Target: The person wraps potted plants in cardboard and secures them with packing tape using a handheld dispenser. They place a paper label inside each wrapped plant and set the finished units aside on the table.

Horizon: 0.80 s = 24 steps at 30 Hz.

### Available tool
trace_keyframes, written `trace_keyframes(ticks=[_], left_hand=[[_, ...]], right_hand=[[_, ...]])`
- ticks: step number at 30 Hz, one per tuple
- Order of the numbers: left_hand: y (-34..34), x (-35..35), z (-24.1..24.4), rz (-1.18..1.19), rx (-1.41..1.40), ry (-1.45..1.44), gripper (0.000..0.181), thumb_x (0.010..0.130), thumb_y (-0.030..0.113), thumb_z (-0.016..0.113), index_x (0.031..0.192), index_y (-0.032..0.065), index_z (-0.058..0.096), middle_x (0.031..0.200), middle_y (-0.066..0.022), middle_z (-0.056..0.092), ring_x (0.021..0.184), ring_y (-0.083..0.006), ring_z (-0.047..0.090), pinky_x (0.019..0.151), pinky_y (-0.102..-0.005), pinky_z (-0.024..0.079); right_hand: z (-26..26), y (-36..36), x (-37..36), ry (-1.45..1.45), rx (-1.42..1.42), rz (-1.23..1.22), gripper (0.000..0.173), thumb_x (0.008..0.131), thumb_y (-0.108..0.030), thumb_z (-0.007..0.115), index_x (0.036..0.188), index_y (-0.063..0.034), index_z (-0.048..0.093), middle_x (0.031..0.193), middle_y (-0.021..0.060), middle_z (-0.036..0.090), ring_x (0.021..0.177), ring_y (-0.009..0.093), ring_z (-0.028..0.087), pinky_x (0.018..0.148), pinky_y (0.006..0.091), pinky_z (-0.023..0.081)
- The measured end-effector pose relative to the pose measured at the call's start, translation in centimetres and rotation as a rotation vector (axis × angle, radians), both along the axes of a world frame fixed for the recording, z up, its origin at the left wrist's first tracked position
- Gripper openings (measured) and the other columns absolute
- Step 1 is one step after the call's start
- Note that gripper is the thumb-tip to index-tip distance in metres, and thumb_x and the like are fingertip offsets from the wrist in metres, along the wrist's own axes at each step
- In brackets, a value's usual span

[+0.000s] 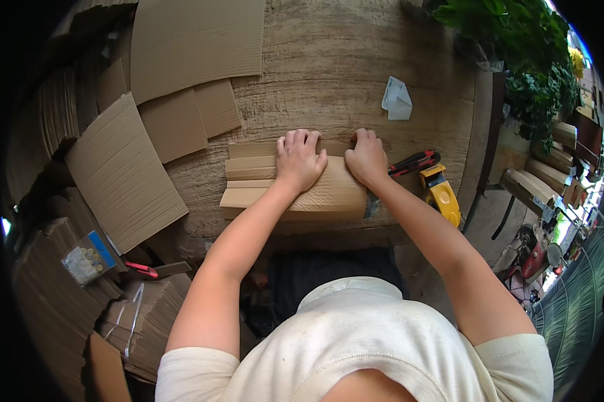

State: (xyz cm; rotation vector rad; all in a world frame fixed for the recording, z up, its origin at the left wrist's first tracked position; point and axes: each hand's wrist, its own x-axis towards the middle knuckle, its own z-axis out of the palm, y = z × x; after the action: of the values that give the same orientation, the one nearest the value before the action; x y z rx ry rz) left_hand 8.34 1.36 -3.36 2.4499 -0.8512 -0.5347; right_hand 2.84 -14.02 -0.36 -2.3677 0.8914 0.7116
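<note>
A creased piece of corrugated cardboard (pixel 332 191) lies before me near the table's front edge, its near and right-hand portion curved over. My left hand (pixel 301 157) rests on its middle, fingers bent over the folded far part and thumb pointing right. At the upper right corner, my right hand (pixel 368 157) grips the far edge with curled fingers. The fingertips of both hands are partly hidden. Just right of my right hand lies a red and black utility knife (pixel 415 162). Beside that is a yellow tape dispenser (pixel 442 196).
A folded white paper (pixel 398 100) lies on the wooden table (pixel 332 60). Flat cardboard sheets (pixel 196 45) overlap at the far left. Cardboard stacks (pixel 55 281) stand on the left, with a plastic bag (pixel 88 259) and a red cutter (pixel 142 269). Green plants (pixel 523 40) hang at right.
</note>
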Motion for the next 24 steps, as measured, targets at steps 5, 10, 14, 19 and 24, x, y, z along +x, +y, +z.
trace_keyframes(ticks=[5, 10, 14, 19, 24], left_hand=[[-0.4, 0.1, -0.2, 0.013, -0.018, -0.014, 0.022, 0.075, 0.026, 0.058, 0.088, 0.0087, 0.058, 0.094, -0.0081, 0.049, 0.098, -0.0262, 0.045, 0.088, -0.0422, 0.033], [0.0, -0.9, 0.2, 0.036, -0.110, -0.159, 0.014, 0.074, 0.022, 0.059, 0.075, 0.0089, 0.057, 0.091, -0.0070, 0.049, 0.096, -0.0255, 0.046, 0.087, -0.0419, 0.033], [0.3, -1.8, 0.6, 0.027, -0.228, -0.233, 0.023, 0.077, 0.031, 0.061, 0.077, 0.0089, 0.055, 0.085, -0.0074, 0.053, 0.083, -0.0252, 0.054, 0.075, -0.0392, 0.042], [0.9, -1.5, 5.9, -0.373, 0.345, 0.314, 0.066, 0.069, 0.062, 0.063, 0.100, 0.0060, 0.048, 0.088, -0.0128, 0.064, 0.081, -0.0319, 0.063, 0.068, -0.0412, 0.049], [-2.2, -1.2, 7.7, -0.863, 0.462, 0.625, 0.110, 0.048, 0.057, 0.078, 0.133, 0.0037, 0.034, 0.114, -0.0198, 0.057, 0.103, -0.0348, 0.056, 0.085, -0.0429, 0.046]], right_hand=[[-0.2, 0.2, -0.2, 0.036, -0.038, 0.043, 0.023, 0.075, -0.017, 0.051, 0.093, -0.0036, 0.058, 0.110, 0.0154, 0.052, 0.104, 0.035, 0.048, 0.085, 0.0447, 0.043], [0.7, 0.5, -1.1, -0.053, 0.038, -0.014, 0.016, 0.076, -0.017, 0.049, 0.082, -0.0067, 0.060, 0.090, 0.0133, 0.058, 0.087, 0.034, 0.054, 0.076, 0.0452, 0.046], [0.8, 1.3, -3.2, -0.308, 0.012, -0.036, 0.011, 0.076, -0.015, 0.049, 0.079, -0.0082, 0.057, 0.075, 0.0129, 0.056, 0.073, 0.035, 0.055, 0.067, 0.0457, 0.046], [2.1, 2.2, -7.3, -0.579, -0.031, 0.079, 0.005, 0.071, -0.012, 0.054, 0.071, -0.0090, 0.051, 0.074, 0.0094, 0.053, 0.072, 0.030, 0.054, 0.062, 0.0418, 0.044], [3.1, 3.7, -11.9, -0.903, -0.139, 0.196, 0.010, 0.064, -0.013, 0.058, 0.066, -0.0109, 0.049, 0.073, 0.0055, 0.052, 0.071, 0.025, 0.053, 0.066, 0.0369, 0.044]])
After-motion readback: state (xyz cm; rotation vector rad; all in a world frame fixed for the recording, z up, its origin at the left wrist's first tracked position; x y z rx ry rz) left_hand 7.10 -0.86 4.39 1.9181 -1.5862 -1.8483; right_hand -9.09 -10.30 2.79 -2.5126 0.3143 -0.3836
